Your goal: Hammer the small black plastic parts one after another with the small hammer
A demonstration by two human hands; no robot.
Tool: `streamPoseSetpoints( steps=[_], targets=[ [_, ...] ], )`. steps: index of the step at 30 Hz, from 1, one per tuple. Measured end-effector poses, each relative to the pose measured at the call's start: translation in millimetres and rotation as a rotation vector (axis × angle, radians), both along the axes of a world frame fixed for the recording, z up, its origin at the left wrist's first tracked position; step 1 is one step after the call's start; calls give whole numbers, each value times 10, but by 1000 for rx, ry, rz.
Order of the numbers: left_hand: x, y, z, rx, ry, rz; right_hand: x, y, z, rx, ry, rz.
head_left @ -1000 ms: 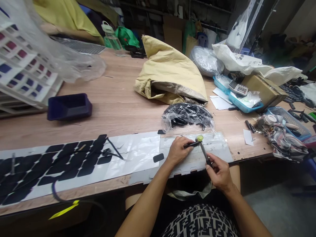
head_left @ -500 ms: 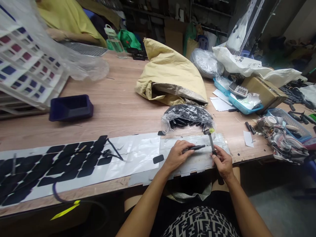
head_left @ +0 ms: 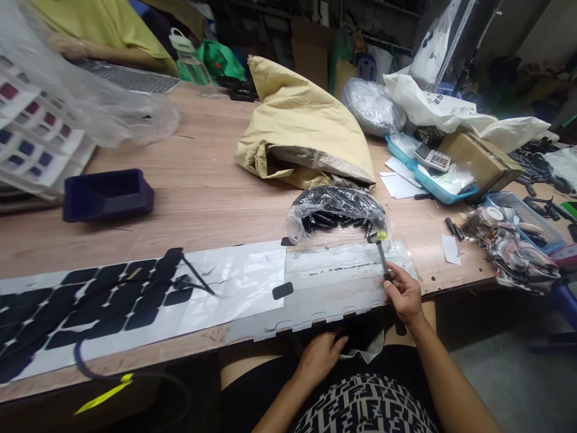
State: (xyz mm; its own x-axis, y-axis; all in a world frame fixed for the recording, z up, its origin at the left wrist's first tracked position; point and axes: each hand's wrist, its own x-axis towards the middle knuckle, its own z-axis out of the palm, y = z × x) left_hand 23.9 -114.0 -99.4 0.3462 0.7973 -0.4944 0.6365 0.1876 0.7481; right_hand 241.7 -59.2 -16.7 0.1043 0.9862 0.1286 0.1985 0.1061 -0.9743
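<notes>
Your right hand (head_left: 403,294) is clamped round the handle of the small hammer (head_left: 382,257), fingers closed firmly, right at the near edge of the table (head_left: 216,180). The hammer's shaft runs up and away from your fist. Its head, with a yellow-green face, sits over the far edge of the grey metal plate (head_left: 333,288). From this head view I cannot tell whether the head touches down or hangs just above.

Your left hand (head_left: 321,356) is off the table altogether. It's low over your lap, below the plate's notched front edge, fingers curled in toward a pale fold of cloth (head_left: 366,352). Whether it grips anything, I cannot tell; the fingertips are lost in shadow.

Just beyond the hammer head lies a clear bag of black parts (head_left: 338,211), almost touching it. To the left of the plate, one loose black pad (head_left: 282,290) lies on the white sheet (head_left: 243,282). That sheet stretches off to your left and carries rows of more black pads (head_left: 90,304).

Further back, the yellow sack (head_left: 302,129) slumps in the middle of the table. A dark blue tray (head_left: 106,193) stands well apart on the left. On the right there's clutter: a blue basket (head_left: 439,192) with a calculator (head_left: 433,160) on top, and just beside it a cardboard box (head_left: 480,161).
</notes>
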Motion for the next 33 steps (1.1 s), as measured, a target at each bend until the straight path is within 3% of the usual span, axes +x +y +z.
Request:
streamPoseSetpoints(
  steps=[2, 6, 8, 10, 12, 14, 17, 20, 24, 28, 33],
  targets=[
    [-25, 21, 116, 51, 56, -59, -3, -6, -2, 1, 0, -3],
    [-34, 182, 785, 36, -224, -307, -11, -11, -10, -6, 13, -18],
    [23, 404, 1087, 45, -366, -312, -14, -8, -11, 0, 18, -23],
    [126, 735, 1233, 178, -399, -165, -13, -6, -11, 6, 23, -20],
    [262, 1136, 1223, 398, -302, 101, -9, -5, -14, 7, 25, -19],
    [412, 1533, 1128, 538, -182, 280, -3, -6, -24, 4, 29, -19],
    [621, 1982, 985, 587, -52, 410, 4, -7, -51, 7, 46, -12],
    [771, 2198, 914, 579, 24, 474, 9, -8, -77, 22, 55, -13],
    [830, 2247, 875, 563, -21, 548, 14, -10, -83, 35, 46, -11],
    [676, 2101, 894, 531, -126, 580, 11, -13, -57, 38, 28, -7],
    [247, 1701, 911, 474, -133, 409, 7, -22, -61, 38, 22, -7]
  ],
)
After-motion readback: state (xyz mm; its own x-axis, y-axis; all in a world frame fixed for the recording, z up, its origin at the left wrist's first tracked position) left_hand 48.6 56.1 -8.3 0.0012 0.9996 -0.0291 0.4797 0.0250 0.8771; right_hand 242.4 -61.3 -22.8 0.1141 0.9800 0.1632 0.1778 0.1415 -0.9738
